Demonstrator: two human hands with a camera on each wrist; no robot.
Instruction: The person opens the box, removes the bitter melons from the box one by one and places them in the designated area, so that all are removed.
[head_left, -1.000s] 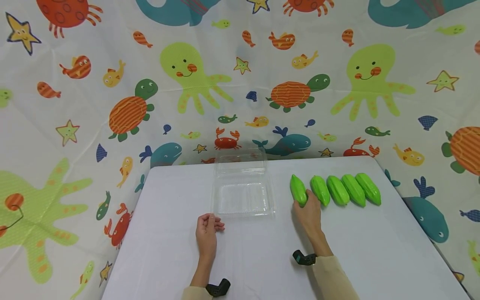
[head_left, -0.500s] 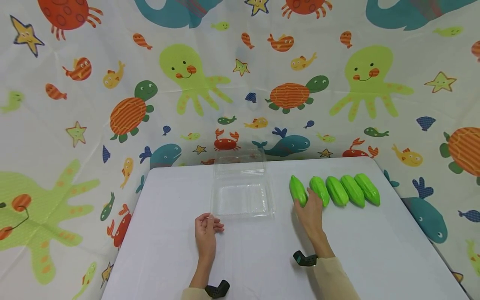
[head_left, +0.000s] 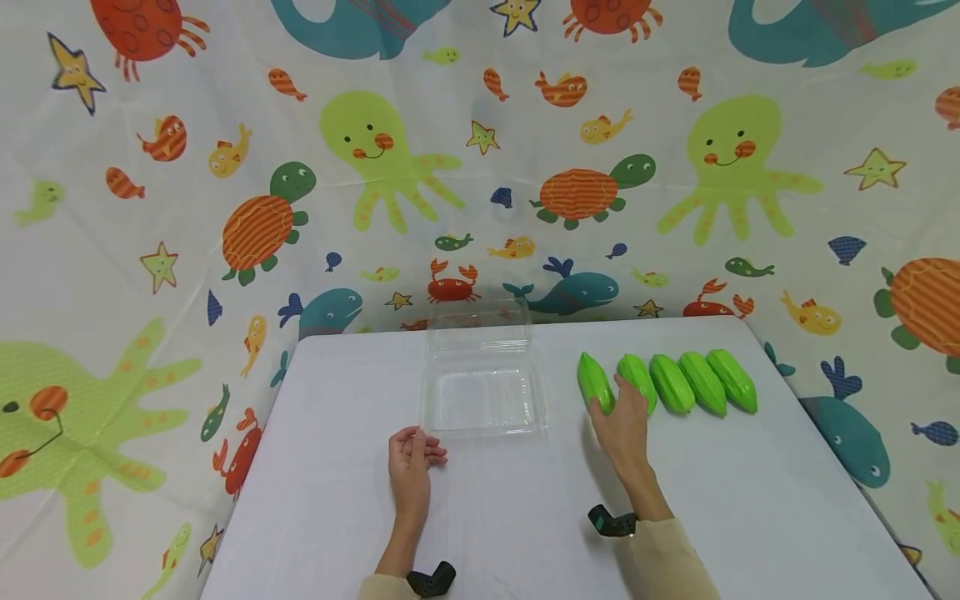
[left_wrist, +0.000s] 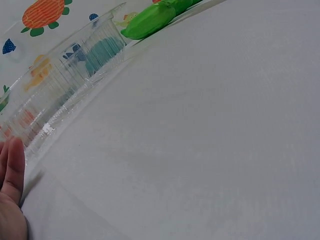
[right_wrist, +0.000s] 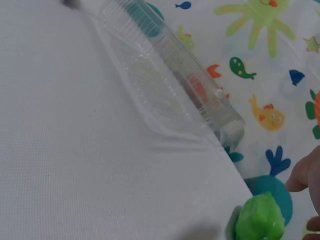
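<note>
A clear plastic clamshell box [head_left: 483, 400] lies with its lid raised at the back of the table in the head view. By its front left corner is my left hand [head_left: 411, 473], fingers relaxed and holding nothing; whether they touch the rim cannot be told. My right hand [head_left: 622, 427] reaches over the near end of the leftmost green ridged fruit [head_left: 595, 382], which looks like a star fruit. Its thumb and forefinger are spread apart. In the right wrist view, the fingertip [right_wrist: 300, 175] appears apart from the green fruit [right_wrist: 260, 220].
More green ridged fruits [head_left: 702, 383] lie in a slanted row to the right on the white table [head_left: 337, 400]. A patterned cloth [head_left: 480, 183] with sea animals hangs behind the table. Black cameras [head_left: 432, 579] sit on both wrists.
My right thumb and forefinger have spread slightly wider by the leftmost fruit, with the hand shifting a little right. The left hand, box and fruits stay essentially in place.
</note>
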